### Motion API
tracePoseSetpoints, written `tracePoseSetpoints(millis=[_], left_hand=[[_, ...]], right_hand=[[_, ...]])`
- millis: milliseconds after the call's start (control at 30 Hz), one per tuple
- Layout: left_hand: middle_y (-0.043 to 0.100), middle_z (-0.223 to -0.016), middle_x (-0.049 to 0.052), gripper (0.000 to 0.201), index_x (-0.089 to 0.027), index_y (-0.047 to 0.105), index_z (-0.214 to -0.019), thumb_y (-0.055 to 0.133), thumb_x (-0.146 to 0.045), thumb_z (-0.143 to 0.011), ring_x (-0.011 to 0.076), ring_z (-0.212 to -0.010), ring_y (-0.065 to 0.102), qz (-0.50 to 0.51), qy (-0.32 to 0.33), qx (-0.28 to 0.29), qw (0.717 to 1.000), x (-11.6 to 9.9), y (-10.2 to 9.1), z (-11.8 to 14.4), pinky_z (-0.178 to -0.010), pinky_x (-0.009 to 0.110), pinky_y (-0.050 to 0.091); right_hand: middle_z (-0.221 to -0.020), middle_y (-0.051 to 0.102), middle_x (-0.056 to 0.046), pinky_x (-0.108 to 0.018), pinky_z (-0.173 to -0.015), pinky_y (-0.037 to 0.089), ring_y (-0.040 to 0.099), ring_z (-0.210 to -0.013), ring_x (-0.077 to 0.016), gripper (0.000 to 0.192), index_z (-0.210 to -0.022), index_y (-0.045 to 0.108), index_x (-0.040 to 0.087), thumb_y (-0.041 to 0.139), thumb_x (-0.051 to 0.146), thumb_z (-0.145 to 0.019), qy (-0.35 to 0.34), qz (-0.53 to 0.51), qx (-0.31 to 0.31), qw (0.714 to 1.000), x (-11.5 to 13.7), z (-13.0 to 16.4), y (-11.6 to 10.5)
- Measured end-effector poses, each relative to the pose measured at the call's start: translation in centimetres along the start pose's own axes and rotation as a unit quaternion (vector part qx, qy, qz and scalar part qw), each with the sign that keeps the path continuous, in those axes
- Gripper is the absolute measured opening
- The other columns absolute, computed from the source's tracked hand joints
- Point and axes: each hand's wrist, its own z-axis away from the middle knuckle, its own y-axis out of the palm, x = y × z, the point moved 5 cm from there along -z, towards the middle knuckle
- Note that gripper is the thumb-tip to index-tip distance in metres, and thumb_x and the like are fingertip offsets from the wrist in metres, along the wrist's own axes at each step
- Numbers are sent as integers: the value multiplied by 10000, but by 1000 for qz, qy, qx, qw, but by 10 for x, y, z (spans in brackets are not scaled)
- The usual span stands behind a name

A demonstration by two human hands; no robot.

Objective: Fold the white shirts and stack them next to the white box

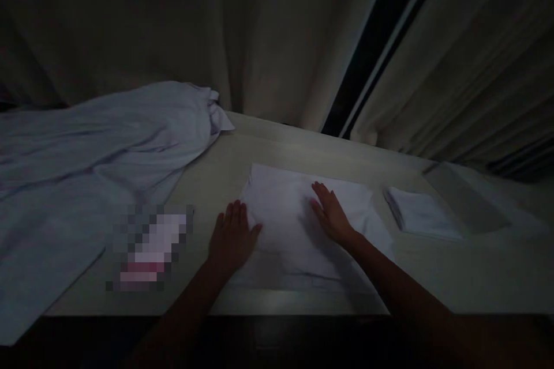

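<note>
In the dim room both hands lie flat and open, gripping nothing, on a white folded rectangular cloth [289, 225] spread near the front edge of the pale worktop [454, 277]: the left hand [231, 239] presses its left edge, the right hand [331, 213] its middle. A smaller folded white cloth [422, 216] sits just right of it, and a large crumpled pale-blue sheet [86, 155] drapes the worktop's left side.

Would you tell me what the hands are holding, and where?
Nothing is gripped: the left hand and right hand lie flat, fingers open, on the folded white cloth.
</note>
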Motion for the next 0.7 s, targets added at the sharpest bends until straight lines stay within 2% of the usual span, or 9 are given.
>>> tracePoseSetpoints(millis=[67,167,233,300,400,467,567,633,700], left_hand=[[258,-1538,218,737,-3,303,-1435,263,-515,-906,327,-1444,176,-21,14,-2,1000,-1,3,-2,-1143,509,170],[311,-1513,229,744,-3,343,-1414,257,-524,-889,338,-1426,229,-44,25,3,999,-2,4,-6,-1123,515,221],[330,-1498,248,765,6,360,-1399,253,-542,-877,359,-1416,244,-62,8,-10,998,-9,-4,-8,-1111,536,235],[314,-1503,255,781,8,366,-1393,260,-560,-867,378,-1422,214,-74,11,-38,996,-31,-17,-6,-1112,566,220],[324,-1515,207,719,-43,430,-1365,330,-550,-866,346,-1436,195,-43,121,-45,991,-111,-35,6,-1146,534,196],[370,-1506,148,588,-121,497,-1327,381,-491,-885,289,-1423,264,2,227,-3,974,-182,-38,20,-1162,467,219],[508,-1409,125,473,-172,542,-1288,397,-412,-906,252,-1322,439,43,310,56,948,-277,-30,39,-1123,429,318],[524,-1387,143,493,-158,526,-1306,414,-419,-903,261,-1289,470,48,318,78,944,-318,-19,42,-1095,441,353],[517,-1386,169,542,-131,498,-1330,426,-449,-897,274,-1282,473,39,309,88,946,-340,-9,36,-1078,450,367]], right_hand=[[-1412,491,-131,-474,-1056,360,447,-1301,-255,543,-1378,480,187,339,501,-958,125,-46,-128,983,-64,56,-52],[-1126,664,-167,-447,-904,479,622,-1034,-271,497,-1163,627,135,429,500,-889,263,-98,-318,905,-149,142,-107],[-986,693,-151,-422,-823,509,651,-890,-257,452,-1088,644,123,472,467,-850,309,-118,-367,869,-188,182,-120],[-953,693,-137,-393,-785,514,649,-825,-238,409,-1075,642,122,488,410,-830,324,-114,-367,865,-209,203,-120],[-1019,682,-135,-360,-814,501,639,-860,-222,381,-1115,633,119,459,272,-813,327,-79,-327,883,-219,209,-109],[-1055,675,-138,-342,-855,485,633,-916,-219,419,-1152,622,105,443,179,-781,333,-63,-288,895,-221,205,-99],[-1080,673,-131,-316,-885,466,628,-961,-213,494,-1217,589,93,457,99,-741,346,-52,-235,907,-220,197,-89],[-1088,673,-131,-316,-893,455,625,-973,-219,510,-1243,574,96,468,78,-744,355,-37,-211,910,-218,192,-88],[-1099,669,-145,-330,-909,437,613,-1001,-236,459,-1240,579,96,476,102,-792,360,-16,-200,911,-214,189,-90]])
